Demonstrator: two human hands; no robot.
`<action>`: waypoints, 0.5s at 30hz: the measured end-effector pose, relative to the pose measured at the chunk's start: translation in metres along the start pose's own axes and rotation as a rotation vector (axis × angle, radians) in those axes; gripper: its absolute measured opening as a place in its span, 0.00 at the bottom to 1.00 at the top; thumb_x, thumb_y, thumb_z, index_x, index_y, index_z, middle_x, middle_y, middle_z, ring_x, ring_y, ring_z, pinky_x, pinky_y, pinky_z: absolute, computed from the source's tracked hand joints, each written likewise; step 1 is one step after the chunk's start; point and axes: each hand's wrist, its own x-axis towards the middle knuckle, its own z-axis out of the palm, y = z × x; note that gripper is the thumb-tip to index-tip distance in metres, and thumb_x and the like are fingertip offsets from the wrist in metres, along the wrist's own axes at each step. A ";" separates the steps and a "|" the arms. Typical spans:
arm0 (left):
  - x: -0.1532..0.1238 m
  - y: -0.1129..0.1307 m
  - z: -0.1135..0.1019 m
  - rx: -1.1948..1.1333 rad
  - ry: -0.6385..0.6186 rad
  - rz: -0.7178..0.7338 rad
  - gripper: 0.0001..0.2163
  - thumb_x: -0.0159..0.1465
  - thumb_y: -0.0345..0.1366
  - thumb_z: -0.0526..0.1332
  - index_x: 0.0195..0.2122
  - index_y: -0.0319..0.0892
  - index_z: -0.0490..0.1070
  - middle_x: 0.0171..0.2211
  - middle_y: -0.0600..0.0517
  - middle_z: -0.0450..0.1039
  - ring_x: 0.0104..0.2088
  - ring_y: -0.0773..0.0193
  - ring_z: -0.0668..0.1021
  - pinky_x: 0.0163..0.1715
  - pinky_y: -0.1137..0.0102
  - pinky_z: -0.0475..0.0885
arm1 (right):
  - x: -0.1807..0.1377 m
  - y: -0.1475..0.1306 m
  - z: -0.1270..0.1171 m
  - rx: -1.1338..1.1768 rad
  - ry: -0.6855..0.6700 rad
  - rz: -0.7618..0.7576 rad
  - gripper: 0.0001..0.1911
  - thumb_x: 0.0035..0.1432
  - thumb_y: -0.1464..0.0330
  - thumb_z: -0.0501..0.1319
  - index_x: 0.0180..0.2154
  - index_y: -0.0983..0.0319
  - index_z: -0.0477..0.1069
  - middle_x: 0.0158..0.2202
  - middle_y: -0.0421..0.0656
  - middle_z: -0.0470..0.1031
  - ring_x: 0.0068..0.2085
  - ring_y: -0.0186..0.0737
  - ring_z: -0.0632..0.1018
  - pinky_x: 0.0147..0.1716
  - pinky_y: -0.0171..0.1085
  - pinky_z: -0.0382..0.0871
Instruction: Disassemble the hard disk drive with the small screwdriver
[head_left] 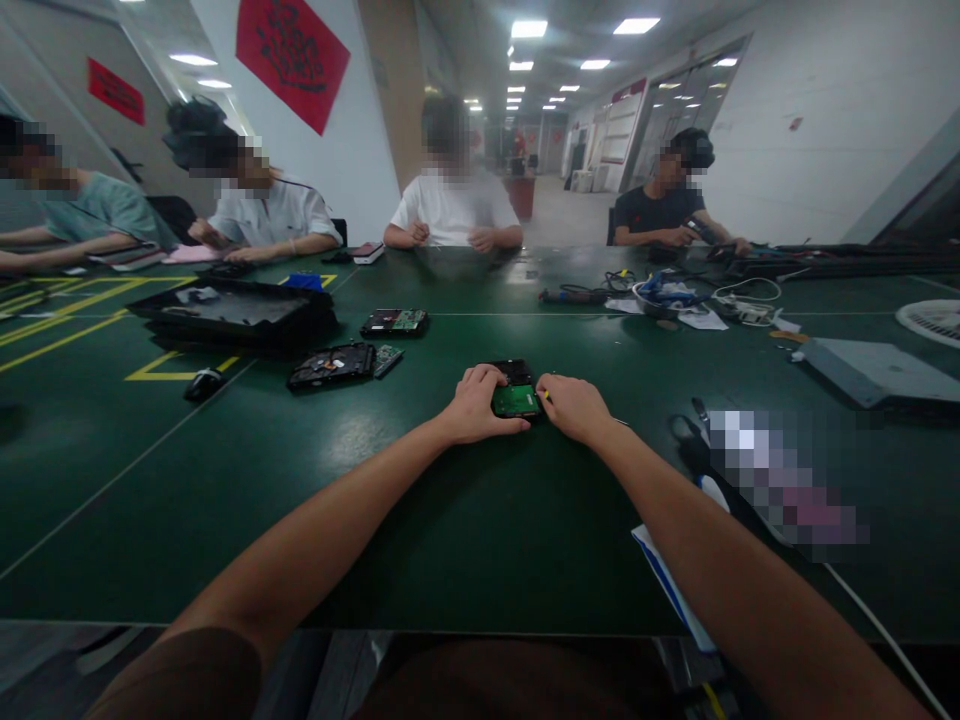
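Note:
A black hard drive (514, 388) with a green circuit board facing up lies on the green table (420, 500) in front of me. My left hand (475, 405) grips its left side, fingers curled over the edge. Against the drive's right side rests my right hand (574, 406), closed around a thin tool with a yellow tip (546, 395), most of it hidden in the fist.
Two more hard drives (332, 364) (395, 322), a black tray (234, 312) and a mouse (203, 383) lie to the left. Cables and tools (667, 295) sit at the right, with a grey box (874, 370). Several people sit across the table.

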 end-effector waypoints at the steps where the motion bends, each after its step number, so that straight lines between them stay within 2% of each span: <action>1: -0.001 0.001 0.000 -0.004 -0.004 0.002 0.35 0.51 0.62 0.72 0.52 0.45 0.69 0.58 0.41 0.65 0.60 0.41 0.68 0.59 0.46 0.68 | 0.000 0.000 0.000 0.000 -0.002 -0.004 0.13 0.73 0.65 0.52 0.48 0.60 0.74 0.48 0.50 0.81 0.45 0.50 0.81 0.39 0.41 0.67; 9: -0.010 0.016 0.001 0.006 -0.009 0.019 0.36 0.52 0.62 0.71 0.53 0.44 0.68 0.59 0.40 0.65 0.61 0.41 0.67 0.61 0.46 0.67 | -0.004 0.011 -0.002 0.023 -0.002 -0.035 0.11 0.72 0.66 0.54 0.46 0.60 0.74 0.47 0.49 0.81 0.45 0.48 0.80 0.40 0.39 0.66; 15: -0.016 0.027 0.002 0.018 -0.066 0.069 0.35 0.62 0.62 0.63 0.61 0.42 0.66 0.66 0.38 0.62 0.67 0.40 0.63 0.66 0.44 0.63 | -0.007 0.028 -0.004 0.087 0.089 -0.024 0.11 0.72 0.66 0.54 0.46 0.60 0.74 0.48 0.48 0.79 0.47 0.45 0.78 0.45 0.39 0.67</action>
